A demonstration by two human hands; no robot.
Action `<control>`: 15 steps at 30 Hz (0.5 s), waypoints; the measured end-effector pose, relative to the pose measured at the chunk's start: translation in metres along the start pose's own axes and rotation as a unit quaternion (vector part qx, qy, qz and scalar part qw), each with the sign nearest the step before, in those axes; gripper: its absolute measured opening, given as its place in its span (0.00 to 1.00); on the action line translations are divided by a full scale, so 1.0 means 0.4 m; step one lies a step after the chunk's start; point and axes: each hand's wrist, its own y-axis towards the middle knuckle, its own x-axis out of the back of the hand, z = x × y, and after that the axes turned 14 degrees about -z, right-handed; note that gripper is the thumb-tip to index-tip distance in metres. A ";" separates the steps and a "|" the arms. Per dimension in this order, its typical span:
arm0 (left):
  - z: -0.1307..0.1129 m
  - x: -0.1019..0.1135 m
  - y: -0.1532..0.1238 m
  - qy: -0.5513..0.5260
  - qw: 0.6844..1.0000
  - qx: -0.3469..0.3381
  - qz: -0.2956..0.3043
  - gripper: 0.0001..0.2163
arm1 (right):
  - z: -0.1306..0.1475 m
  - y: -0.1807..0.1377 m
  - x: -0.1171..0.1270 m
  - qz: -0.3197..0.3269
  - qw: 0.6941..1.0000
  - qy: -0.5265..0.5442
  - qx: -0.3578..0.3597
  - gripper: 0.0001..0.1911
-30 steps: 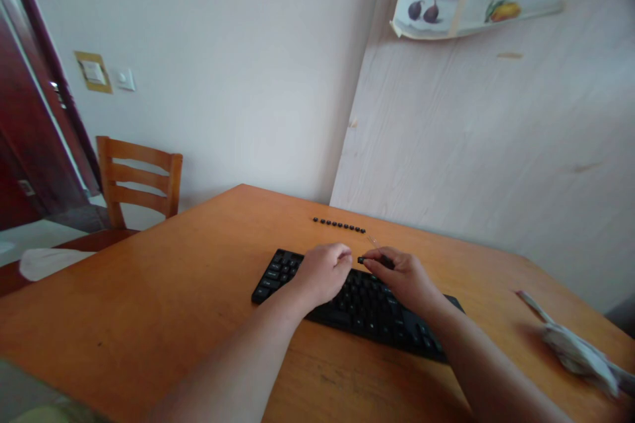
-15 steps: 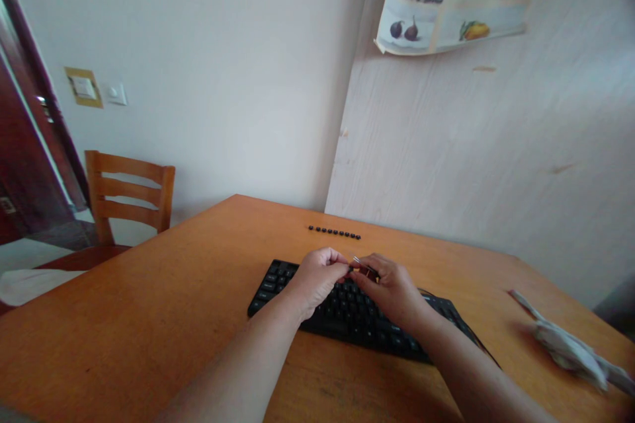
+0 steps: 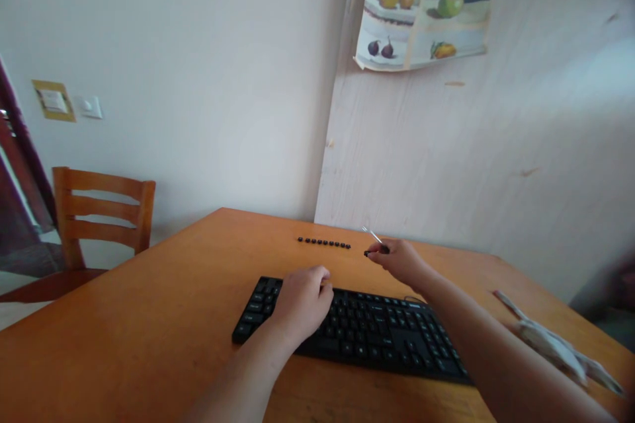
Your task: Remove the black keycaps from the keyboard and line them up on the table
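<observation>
Head view: hands have parted. Centre-right, right hand (image 3: 401, 260) pinches keycap (image 3: 366, 253) and tool (image 3: 377, 239) near keycap row (image 3: 325, 242); left hand (image 3: 303, 302) curls over keyboard (image 3: 370, 334), contents unclear.

10 keycaps (image 3: 325, 242), 1 keyboard (image 3: 367, 326), 2 hands (image 3: 305, 301) (image 3: 401, 259).

Wall, pale, plain (image 3: 213, 79), with white switch plate (image 3: 90, 107). Panel, wood-grained, whitish (image 3: 421, 158); on it, sheet of four fruit paintings (image 3: 415, 33). Chair, wooden, slatted back (image 3: 102, 209). Table, wooden, orange-brown (image 3: 149, 317). Door, dark red, far left (image 3: 22, 165). Light soft, brightest at right.
</observation>
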 end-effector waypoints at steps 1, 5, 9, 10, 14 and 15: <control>0.000 0.000 -0.002 0.021 1.000 -0.009 0.003 0.07 | -0.015 0.018 -0.006 0.003 1.000 -0.004 -0.011 0.07; 0.000 0.000 -0.006 0.069 0.997 -0.028 0.015 0.07 | -0.066 0.076 -0.040 0.017 0.999 -0.015 -0.046 0.05; -0.003 0.006 -0.005 0.082 0.996 -0.024 0.031 0.07 | -0.100 0.126 -0.076 0.034 0.997 -0.029 -0.060 0.03; -0.004 0.008 -0.005 0.083 0.996 -0.023 0.033 0.08 | -0.107 0.138 -0.085 0.039 0.997 -0.033 -0.062 0.03; -0.006 0.011 -0.007 0.082 0.996 -0.023 0.036 0.08 | -0.131 0.185 -0.126 0.051 0.995 -0.047 -0.072 0.01; -0.006 0.011 -0.008 0.081 0.996 -0.023 0.036 0.08 | -0.137 0.196 -0.138 0.053 0.995 -0.051 -0.073 0.01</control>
